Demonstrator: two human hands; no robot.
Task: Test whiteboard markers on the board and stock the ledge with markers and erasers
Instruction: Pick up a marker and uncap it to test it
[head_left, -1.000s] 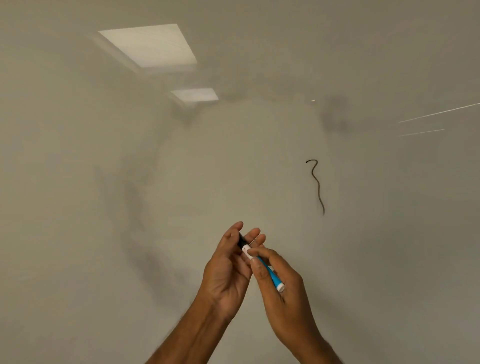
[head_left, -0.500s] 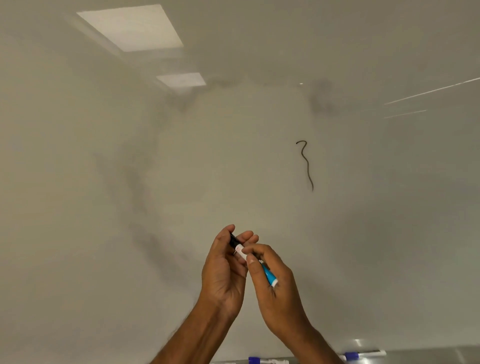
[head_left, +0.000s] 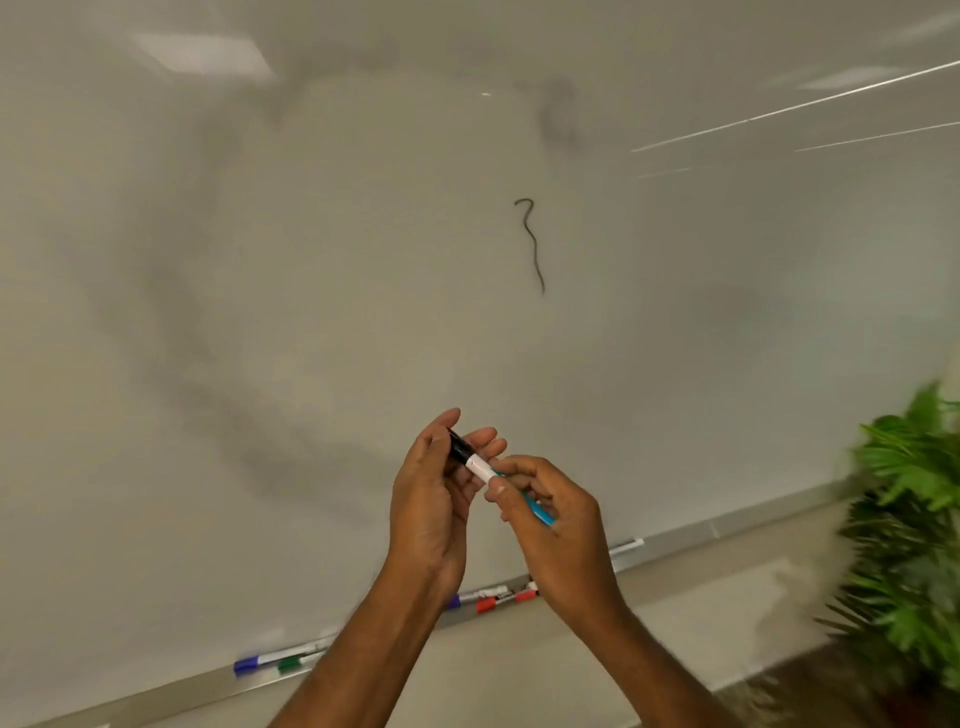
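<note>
Marker (head_left: 480, 466): you are holding it between both hands, in front of the whiteboard (head_left: 311, 260).
Your left hand (head_left: 431, 499) is gripping its black end; your right hand (head_left: 550, 519) is pinching its blue end.

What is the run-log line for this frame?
left hand: grips black cap end of marker | right hand: pinches barrel | whiteboard: one dark squiggle | ledge: capped markers lying, no eraser seen
</note>
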